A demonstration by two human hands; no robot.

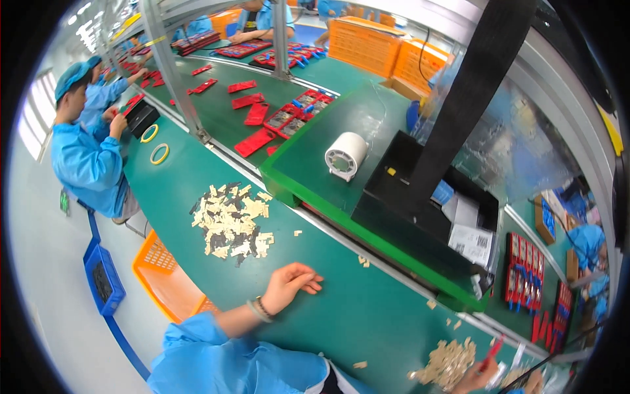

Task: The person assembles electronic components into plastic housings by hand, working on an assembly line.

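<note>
My left hand rests over the green worktop with its fingers loosely bent and slightly apart; nothing shows in it. A beaded bracelet and a pale band circle that wrist. Beyond it lies a heap of small cream and black flat pieces. At the lower right edge, my right hand grips a slim red piece, its exact kind too small to tell. Next to that hand is a second heap of cream pieces. The frame's edge cuts off part of the right hand.
A green raised platform carries a white roll and a black bin. An orange basket stands left of the worktop. Red trays lie on the conveyor. A co-worker sits at left; another person's hand shows at lower right.
</note>
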